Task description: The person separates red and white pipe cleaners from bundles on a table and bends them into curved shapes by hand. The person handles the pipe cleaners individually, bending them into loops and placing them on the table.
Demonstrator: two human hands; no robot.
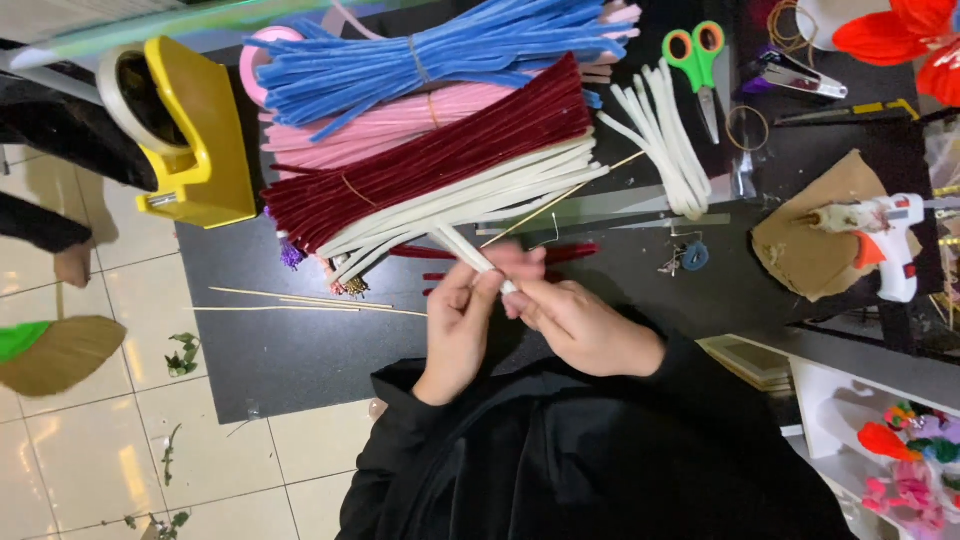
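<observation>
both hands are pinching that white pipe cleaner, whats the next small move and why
Probably draw the white pipe cleaner free toward the body. The left hand and right hand pinch its near end, while its far end seems to lie among the white pipe cleaner bundle, so it likely isn't separated.

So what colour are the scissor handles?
Green with orange inner rings on the scissors, clearest in the head view.

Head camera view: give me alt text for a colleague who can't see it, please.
Both hands, left hand and right hand, pinch a white pipe cleaner over a black table. Behind lie bundles of white, dark red, pink and blue pipe cleaners, beside a yellow tape dispenser, green-handled scissors and a white glue gun.
</observation>
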